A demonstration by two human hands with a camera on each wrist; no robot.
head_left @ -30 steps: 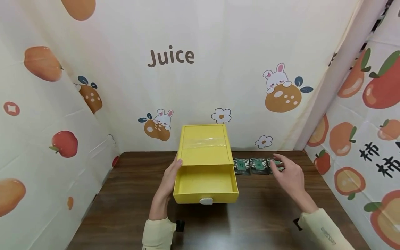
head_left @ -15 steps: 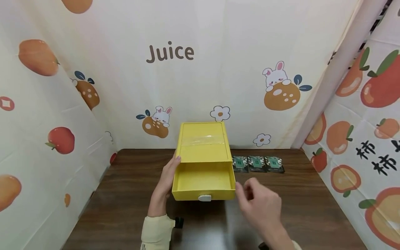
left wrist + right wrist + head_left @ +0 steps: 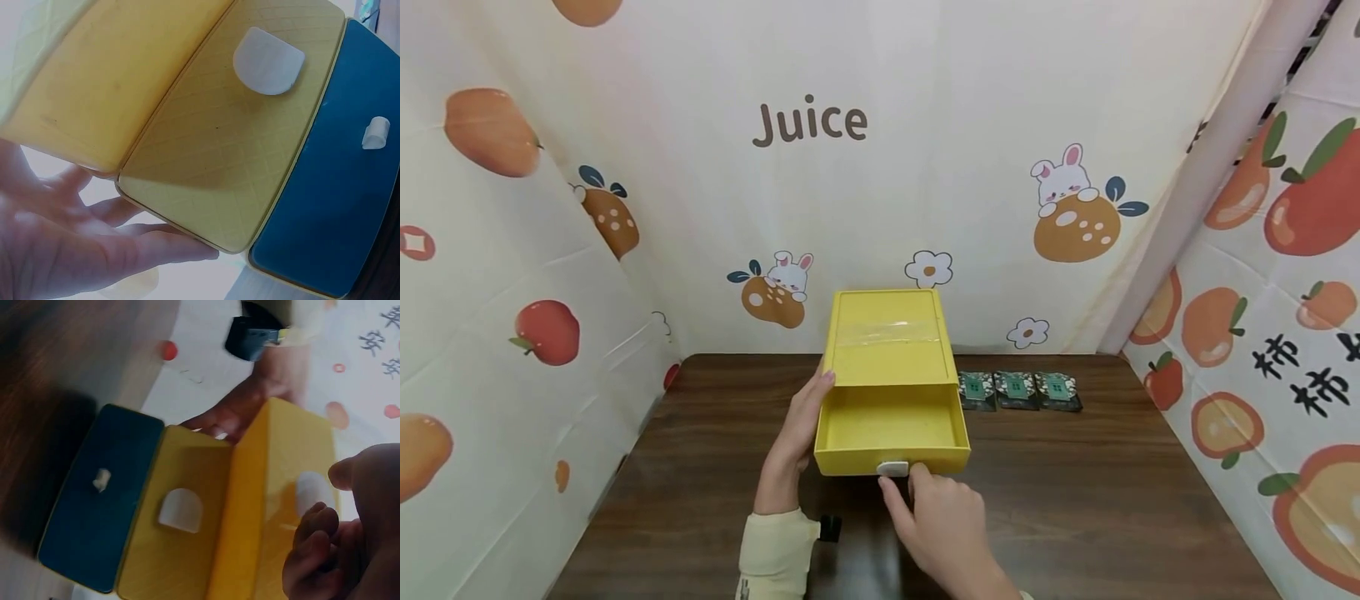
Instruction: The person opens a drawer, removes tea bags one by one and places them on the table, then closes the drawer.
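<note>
Across the lower frame you have a dark wooden counter [image 3: 1075, 517]. Nearest, at lower centre, your right hand [image 3: 947, 525] has its fingers curled at the white knob [image 3: 893, 469]; whether it grips, you cannot tell. The knob is small, so a thumb-and-finger pinch suits it. The top drawer [image 3: 850, 462] stands pulled out at mid-frame; its thin walls look stiff and light, and could flex if squeezed. Your left hand [image 3: 793, 433], fingers extended, rests against the left side of the yellow drawer unit [image 3: 887, 362]. That smooth plastic body probably slides easily, so its sides are best for bracing. Beyond, right of centre, lie three flat packets [image 3: 1017, 390], before the printed curtain [image 3: 887, 200].
</note>
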